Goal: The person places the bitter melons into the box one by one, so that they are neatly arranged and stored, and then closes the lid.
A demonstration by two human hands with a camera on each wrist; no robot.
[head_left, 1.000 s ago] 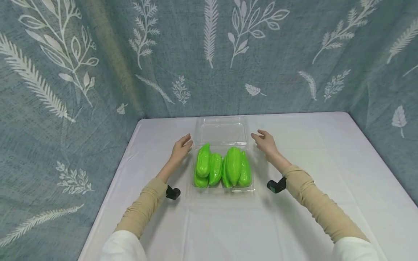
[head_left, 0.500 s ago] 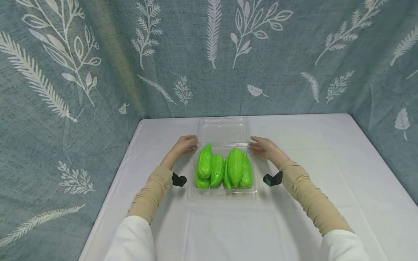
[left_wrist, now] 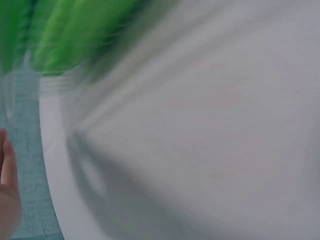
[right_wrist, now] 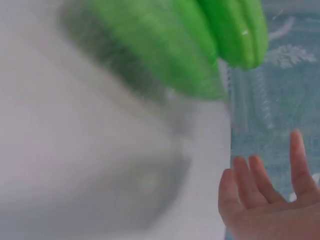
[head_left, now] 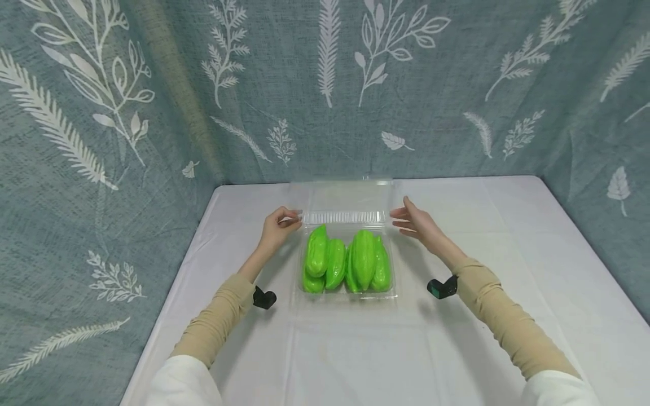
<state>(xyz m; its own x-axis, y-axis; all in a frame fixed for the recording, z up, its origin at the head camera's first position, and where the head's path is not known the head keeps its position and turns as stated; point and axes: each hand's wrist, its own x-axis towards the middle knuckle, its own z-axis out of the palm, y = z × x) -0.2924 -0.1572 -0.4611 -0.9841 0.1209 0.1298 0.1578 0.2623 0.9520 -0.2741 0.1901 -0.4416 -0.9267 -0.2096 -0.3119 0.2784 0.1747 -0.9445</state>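
Observation:
A clear plastic clamshell box [head_left: 380, 295] holds several long, glossy green ribbed vegetables [head_left: 363, 256]. Its transparent lid [head_left: 344, 216] stands tilted up at the far side, above the hinge. My left hand [head_left: 277, 226] is at the lid's left edge, thumb and fingers bent toward it with a gap between them. On the other side, my right hand [head_left: 415, 223] is beside the lid's right edge, fingers extended and thumb raised. In the right wrist view the right hand [right_wrist: 270, 202] shows spread fingers holding nothing. Only part of the left hand [left_wrist: 8, 175] enters the left wrist view.
The box sits on a table with a white cloth [head_left: 350, 355]. Behind and at both sides hangs a blue-green curtain [head_left: 304, 84] with white leaf prints, close to the table's far edge. Black wrist cameras [head_left: 443, 287] jut inward from both sleeves.
Both hands came in to the lid's sides, then drew slightly outward. The lid, lying back flat before, is now tilted upward. The vegetables stay in place.

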